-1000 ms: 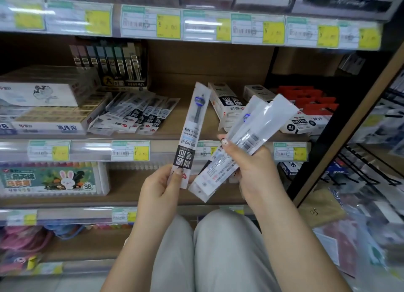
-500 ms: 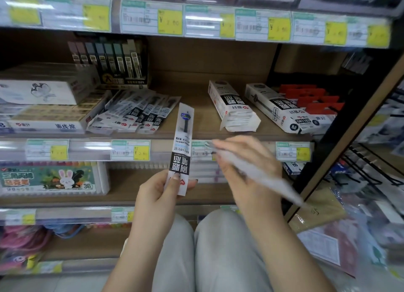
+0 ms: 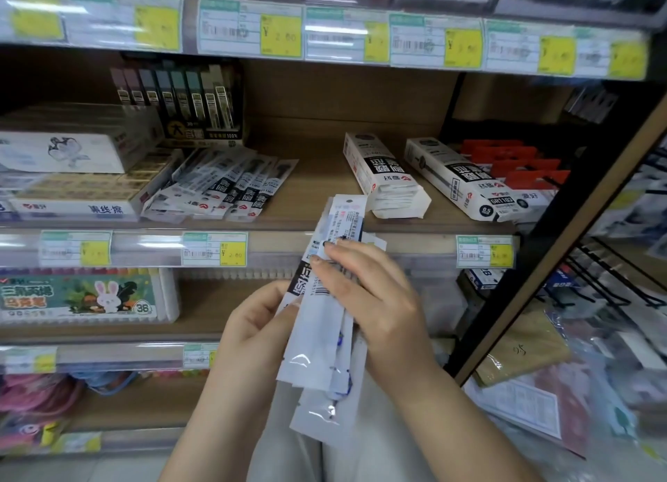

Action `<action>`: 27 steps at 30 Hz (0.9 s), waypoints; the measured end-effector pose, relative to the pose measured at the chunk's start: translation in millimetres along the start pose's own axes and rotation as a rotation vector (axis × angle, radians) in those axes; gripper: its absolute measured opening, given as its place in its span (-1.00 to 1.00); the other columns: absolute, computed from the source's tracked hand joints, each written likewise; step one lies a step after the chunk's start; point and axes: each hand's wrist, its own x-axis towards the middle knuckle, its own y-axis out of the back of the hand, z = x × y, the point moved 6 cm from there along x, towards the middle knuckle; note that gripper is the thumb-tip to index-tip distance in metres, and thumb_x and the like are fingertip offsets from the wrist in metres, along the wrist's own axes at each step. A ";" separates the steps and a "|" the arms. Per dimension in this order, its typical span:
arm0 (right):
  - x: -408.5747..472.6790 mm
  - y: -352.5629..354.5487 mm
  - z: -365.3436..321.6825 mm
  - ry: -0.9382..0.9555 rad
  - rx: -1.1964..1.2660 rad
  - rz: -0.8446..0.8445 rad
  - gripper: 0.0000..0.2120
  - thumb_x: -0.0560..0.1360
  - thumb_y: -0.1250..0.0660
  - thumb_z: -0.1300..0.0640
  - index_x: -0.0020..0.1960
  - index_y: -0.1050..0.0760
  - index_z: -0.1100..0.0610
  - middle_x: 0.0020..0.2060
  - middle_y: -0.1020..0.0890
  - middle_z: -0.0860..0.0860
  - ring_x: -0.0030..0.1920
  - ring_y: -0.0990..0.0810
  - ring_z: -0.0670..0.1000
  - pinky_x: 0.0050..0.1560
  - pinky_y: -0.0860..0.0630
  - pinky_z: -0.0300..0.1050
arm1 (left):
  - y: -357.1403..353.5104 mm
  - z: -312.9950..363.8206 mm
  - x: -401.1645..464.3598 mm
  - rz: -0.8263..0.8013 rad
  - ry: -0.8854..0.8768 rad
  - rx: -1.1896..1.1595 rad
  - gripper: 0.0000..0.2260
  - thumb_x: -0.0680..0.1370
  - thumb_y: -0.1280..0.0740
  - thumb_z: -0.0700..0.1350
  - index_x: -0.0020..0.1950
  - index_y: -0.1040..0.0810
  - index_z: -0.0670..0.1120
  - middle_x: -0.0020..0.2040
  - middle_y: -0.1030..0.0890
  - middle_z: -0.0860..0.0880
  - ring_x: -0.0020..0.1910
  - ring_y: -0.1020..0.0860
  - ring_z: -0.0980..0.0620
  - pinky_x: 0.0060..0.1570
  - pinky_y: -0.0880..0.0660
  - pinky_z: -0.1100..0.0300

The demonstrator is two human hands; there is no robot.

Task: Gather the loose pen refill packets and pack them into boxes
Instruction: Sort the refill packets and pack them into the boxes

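on the middle shelf (image 3: pixel 317 178) a fan of loose refill packets (image 3: pixel 231 187) lay at the left, well apart from two white boxes – an open box (image 3: pixel 382 173) and a second box (image 3: pixel 458 176) – further right. in front, the left hand (image 3: pixel 258 323) pinched a bunch of packets (image 3: pixel 325 319) by its left edge, thumb on the face. the right hand (image 3: pixel 375 297) lay over the same bunch – fingers (image 3: pixel 334 256) together, pressed flat on the front.
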 end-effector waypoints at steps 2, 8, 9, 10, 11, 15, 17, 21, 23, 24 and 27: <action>-2.0 -0.1 6.2 -0.023 0.005 -0.020 -0.76 0.45 -0.33 0.39 0.09 -0.61 0.27 0.05 -0.63 0.18 0.17 -0.49 0.09 0.22 -0.44 -0.09 | -2.7 0.4 -1.5 -0.032 0.040 -0.111 -0.88 0.34 -0.40 -0.16 -0.17 -0.60 -0.18 -0.18 -0.63 -0.16 -0.24 -0.54 -0.04 -0.31 -0.49 0.21; -6.3 0.7 3.4 -0.003 0.006 -0.051 -0.76 0.47 -0.32 0.37 0.13 -0.59 0.27 0.07 -0.63 0.17 0.18 -0.52 0.11 0.24 -0.45 -0.07 | -1.4 -2.8 -0.1 -0.064 0.029 -0.145 -0.65 0.27 -0.46 -0.14 -0.01 -0.58 -0.26 -0.02 -0.63 -0.24 -0.07 -0.55 -0.11 -0.14 -0.51 0.14; -6.8 0.1 3.5 -0.002 0.011 -0.060 -0.76 0.48 -0.31 0.37 0.13 -0.59 0.27 0.07 -0.63 0.17 0.17 -0.52 0.11 0.24 -0.45 -0.07 | -2.1 -2.9 -0.5 -0.070 0.025 -0.151 -0.66 0.28 -0.45 -0.14 0.00 -0.58 -0.26 -0.02 -0.63 -0.24 -0.06 -0.54 -0.12 -0.11 -0.49 0.11; -7.3 -0.2 3.5 -0.006 0.019 -0.063 -0.76 0.48 -0.31 0.37 0.13 -0.59 0.28 0.07 -0.63 0.17 0.17 -0.52 0.11 0.23 -0.46 -0.06 | -4.7 -1.3 -1.4 -0.084 0.024 -0.161 -0.68 0.29 -0.43 -0.15 0.00 -0.58 -0.24 0.00 -0.62 -0.24 -0.03 -0.53 -0.13 -0.06 -0.45 0.08; -7.7 -0.2 3.4 -0.009 0.029 -0.065 -0.76 0.48 -0.31 0.37 0.13 -0.59 0.28 0.07 -0.63 0.17 0.17 -0.52 0.11 0.23 -0.46 -0.06 | -5.9 0.2 -2.3 -0.089 0.022 -0.156 -0.70 0.29 -0.41 -0.16 -0.01 -0.60 -0.21 0.00 -0.62 -0.23 -0.01 -0.53 -0.13 -0.03 -0.41 0.06; -7.3 2.3 4.5 -0.022 0.051 -0.056 -0.72 0.45 -0.34 0.41 0.14 -0.58 0.28 0.09 -0.62 0.16 0.19 -0.51 0.10 0.25 -0.45 -0.07 | -12.1 8.8 -7.3 -0.106 -0.026 0.070 -0.73 0.34 -0.31 -0.16 -0.10 -0.67 0.15 -0.13 -0.69 0.09 -0.11 -0.61 0.18 -0.08 -0.46 0.24; -7.6 4.1 3.6 -0.033 0.056 -0.047 -0.69 0.43 -0.35 0.44 0.15 -0.57 0.27 0.10 -0.62 0.14 0.19 -0.51 0.08 0.26 -0.43 -0.10 | -12.6 9.5 -7.5 -0.094 -0.050 0.164 -0.69 0.44 -0.27 -0.16 -0.13 -0.64 0.28 -0.16 -0.68 0.20 -0.15 -0.61 0.29 -0.15 -0.48 0.33; -4.5 12.6 5.2 -0.075 0.074 -0.024 -0.72 0.48 -0.30 0.37 0.17 -0.55 0.25 0.11 -0.59 0.05 0.18 -0.52 0.04 0.31 -0.34 -0.21 | -13.5 23.3 -8.1 -0.101 -0.257 0.189 -0.78 0.39 -0.29 -0.10 -0.09 -0.68 -0.12 0.17 -0.61 -0.02 0.23 -0.52 0.00 0.18 -0.43 0.01; 1.8 22.5 7.1 -0.114 0.135 0.025 -0.73 0.53 -0.27 0.13 0.17 -0.54 0.23 0.09 -0.57 0.02 0.14 -0.56 0.05 0.25 -0.43 -0.11 | -5.7 26.9 -8.2 -0.064 -0.313 0.256 -0.74 0.33 -0.28 -0.07 -0.24 -0.62 -0.26 0.25 -0.57 0.05 0.36 -0.41 0.00 0.30 -0.31 -0.12; 5.2 26.7 8.9 -0.145 0.159 0.040 -0.72 0.54 -0.24 0.08 0.16 -0.53 0.22 0.08 -0.58 0.03 0.11 -0.57 0.06 0.19 -0.48 -0.04 | -2.7 30.2 -10.4 -0.052 -0.319 0.275 -0.76 0.30 -0.27 -0.05 -0.31 -0.62 -0.21 0.27 -0.55 0.11 0.41 -0.35 0.06 0.33 -0.26 -0.08; 18.4 37.1 11.4 -0.274 0.249 0.062 -0.67 0.54 -0.18 0.03 0.09 -0.57 0.24 0.02 -0.63 0.08 0.06 -0.59 0.06 0.12 -0.50 -0.01 | 1.8 42.1 -11.8 -0.021 -0.371 0.310 -0.76 0.27 -0.26 -0.02 -0.34 -0.60 -0.18 0.29 -0.51 0.19 0.47 -0.20 0.19 0.36 -0.16 0.03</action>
